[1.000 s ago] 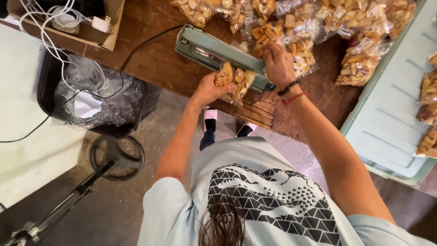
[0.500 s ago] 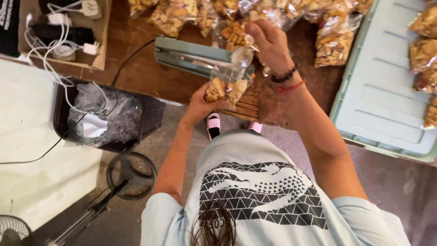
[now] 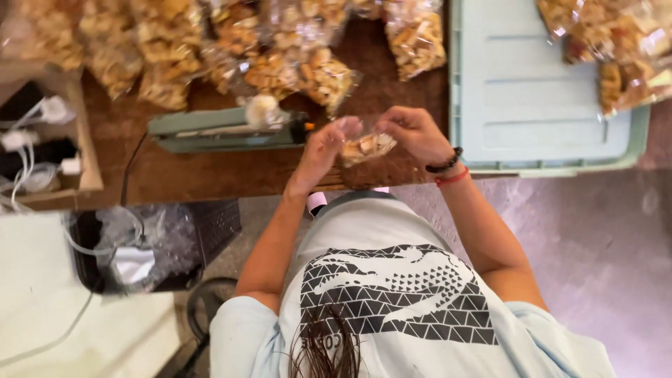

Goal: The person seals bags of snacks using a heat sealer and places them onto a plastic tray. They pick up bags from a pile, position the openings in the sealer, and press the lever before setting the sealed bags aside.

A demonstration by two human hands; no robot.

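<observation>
Both my hands hold one small clear plastic bag of brown snack pieces (image 3: 367, 145) above the front edge of the brown table (image 3: 210, 175). My left hand (image 3: 323, 147) grips the bag's left side, my right hand (image 3: 413, 133) its right side, with beaded and red bracelets on that wrist. Just left of the bag lies a green heat sealer (image 3: 224, 130), its arm down and apart from my hands.
Several filled snack bags (image 3: 168, 49) lie along the far side of the table. A pale green tray (image 3: 532, 105) with more bags (image 3: 616, 49) lies at the right. A cardboard box with white chargers (image 3: 42, 147) is at the left, and a black bin with a plastic liner (image 3: 147, 245) below it.
The bag has come away from the sealer toward me and to the right; both hands now hold it in front of my chest. The view has shifted.
</observation>
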